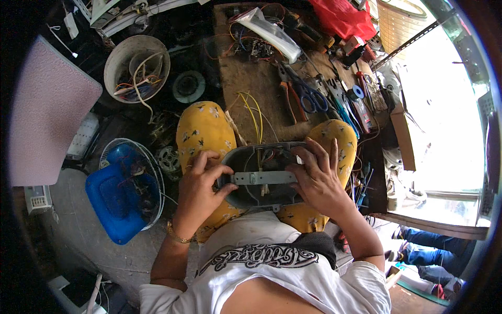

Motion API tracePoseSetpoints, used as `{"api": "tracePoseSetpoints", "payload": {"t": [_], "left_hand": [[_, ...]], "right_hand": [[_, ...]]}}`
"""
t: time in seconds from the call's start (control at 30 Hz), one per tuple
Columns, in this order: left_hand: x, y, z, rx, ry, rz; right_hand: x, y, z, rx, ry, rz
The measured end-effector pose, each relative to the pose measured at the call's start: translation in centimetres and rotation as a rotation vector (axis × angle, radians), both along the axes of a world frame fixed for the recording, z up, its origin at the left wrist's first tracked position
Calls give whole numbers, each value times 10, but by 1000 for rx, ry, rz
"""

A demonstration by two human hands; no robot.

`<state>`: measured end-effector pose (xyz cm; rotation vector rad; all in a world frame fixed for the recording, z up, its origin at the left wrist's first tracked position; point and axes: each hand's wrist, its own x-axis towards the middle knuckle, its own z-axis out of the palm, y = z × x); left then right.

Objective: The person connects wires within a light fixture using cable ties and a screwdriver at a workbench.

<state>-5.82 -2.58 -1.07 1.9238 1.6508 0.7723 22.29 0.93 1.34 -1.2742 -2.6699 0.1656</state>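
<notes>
A grey oval plastic housing point(246, 196) rests on my lap between knees in yellow flowered trousers. A flat metal bar point(261, 178) crosses its open inside, with yellow and red wires point(256, 123) running up out of it. My left hand point(201, 180) grips the housing's left end, thumb on the bar. Over the right end lies my right hand point(316, 175), fingers spread on the rim and bar.
A low wooden board point(256, 83) ahead carries pliers, blue-handled scissors point(311, 97), screwdrivers and loose wires. A white bucket of cables point(137, 68) and a blue fan base point(123, 193) stand at left. Another person's legs point(429, 251) show at lower right.
</notes>
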Motion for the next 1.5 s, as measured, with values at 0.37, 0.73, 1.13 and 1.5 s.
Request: {"api": "tracePoseSetpoints", "payload": {"t": [0.37, 0.73, 1.13, 1.5], "left_hand": [[1, -2, 9, -51, 67, -50], [10, 1, 12, 21, 3, -82], [37, 16, 43, 131, 149, -168], [78, 28, 14, 34, 227, -387]], "right_hand": [[-6, 0, 5, 55, -65, 14], [6, 3, 2, 69, -67, -5], [65, 13, 6, -76, 282, -162], [46, 31, -4, 9, 83, -103]]}}
